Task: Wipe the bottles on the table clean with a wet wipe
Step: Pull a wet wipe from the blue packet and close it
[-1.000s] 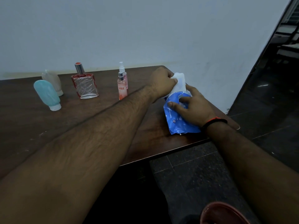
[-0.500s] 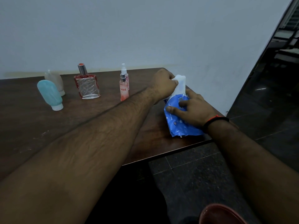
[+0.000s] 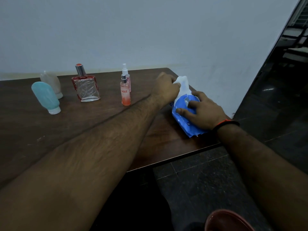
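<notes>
A wipe is drawn from its pack.
The wipe [image 3: 183,85] is pinched by the left hand [image 3: 166,88]; the pack [image 3: 186,117] is pressed flat to the bench [image 3: 100,124] by the spread right hand [image 3: 204,112] so it stays put.

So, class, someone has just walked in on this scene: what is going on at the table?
A person is pulling a white wet wipe out of a blue pack near the table's right edge. The left hand pinches the wipe, while the right hand presses the pack flat. Five bottles stand untouched to the left: a teal tube, a pale tube behind it, a square glass perfume bottle and two slim pink spray bottles. No wiping has begun.
</notes>
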A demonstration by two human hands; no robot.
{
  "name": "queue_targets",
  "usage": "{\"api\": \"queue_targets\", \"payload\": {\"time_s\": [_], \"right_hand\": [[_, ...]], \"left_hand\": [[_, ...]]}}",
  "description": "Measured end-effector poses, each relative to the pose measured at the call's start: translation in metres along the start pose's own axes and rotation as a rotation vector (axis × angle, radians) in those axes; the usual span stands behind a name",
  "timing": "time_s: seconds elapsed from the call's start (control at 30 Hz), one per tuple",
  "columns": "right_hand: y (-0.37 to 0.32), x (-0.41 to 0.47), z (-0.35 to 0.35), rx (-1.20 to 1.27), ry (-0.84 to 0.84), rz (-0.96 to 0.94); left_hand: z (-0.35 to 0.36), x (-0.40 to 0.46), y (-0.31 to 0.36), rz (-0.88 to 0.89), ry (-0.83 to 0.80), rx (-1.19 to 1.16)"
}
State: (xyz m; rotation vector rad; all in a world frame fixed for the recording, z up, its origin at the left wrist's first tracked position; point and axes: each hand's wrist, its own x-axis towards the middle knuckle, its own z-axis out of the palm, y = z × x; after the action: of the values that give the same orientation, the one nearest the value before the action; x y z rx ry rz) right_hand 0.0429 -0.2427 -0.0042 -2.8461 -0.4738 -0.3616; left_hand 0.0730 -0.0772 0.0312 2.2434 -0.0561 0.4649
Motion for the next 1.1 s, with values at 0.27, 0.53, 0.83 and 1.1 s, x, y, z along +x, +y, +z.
{"api": "queue_targets", "payload": {"time_s": [0.27,0.53,0.83,1.1], "right_hand": [[0.009,-0.003,0.012,0.093,0.409,-0.036],[0.012,-0.002,0.001,0.494,0.679,0.25],[-0.012,-0.002,0.002,0.452,0.386,0.057],[-0.058,0.011,0.001,0.948,0.1,0.02]], "left_hand": [[-0.003,-0.015,0.011,0.088,-0.101,-0.128],[0.01,-0.025,-0.011,0.435,-0.349,0.294],[-0.023,-0.029,-0.023,0.416,-0.15,0.171],[-0.081,-0.044,-0.048,0.095,-0.198,-0.365]]}}
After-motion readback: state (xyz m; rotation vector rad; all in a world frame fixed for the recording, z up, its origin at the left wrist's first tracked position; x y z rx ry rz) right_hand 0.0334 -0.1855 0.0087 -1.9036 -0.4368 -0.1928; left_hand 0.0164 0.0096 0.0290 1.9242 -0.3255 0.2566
